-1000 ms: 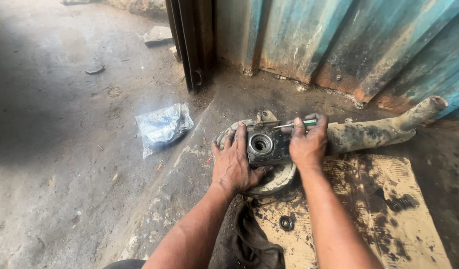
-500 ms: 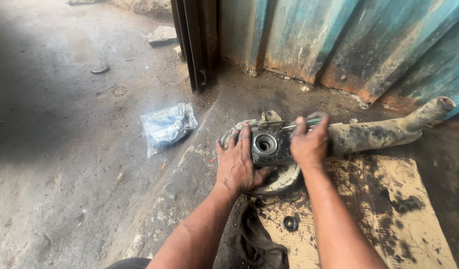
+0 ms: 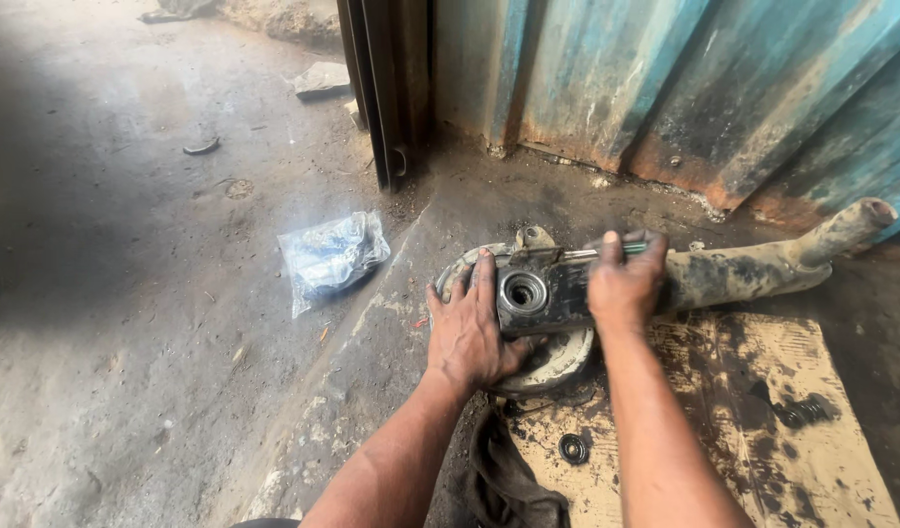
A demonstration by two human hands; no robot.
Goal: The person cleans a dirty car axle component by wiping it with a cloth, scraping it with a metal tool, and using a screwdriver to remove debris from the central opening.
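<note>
step: looks like we're working the bearing [image 3: 521, 291] in the greasy axle housing [image 3: 567, 293] on the floor | left hand [image 3: 466, 328] flat, bracing it | right hand [image 3: 621, 284] closed round a green-handled tool [image 3: 577, 253] | next: probably steady, level pressure

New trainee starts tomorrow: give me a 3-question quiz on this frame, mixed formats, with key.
1. True or false: the left hand rests flat on the greasy metal part beside its round bearing hole.
2. What does the right hand grip? A) a green-handled tool B) a hammer C) the plastic bag
3. Fill in: the small black ring lies on stained ____.

Key: 1 true; 2 A; 3 cardboard.
</note>
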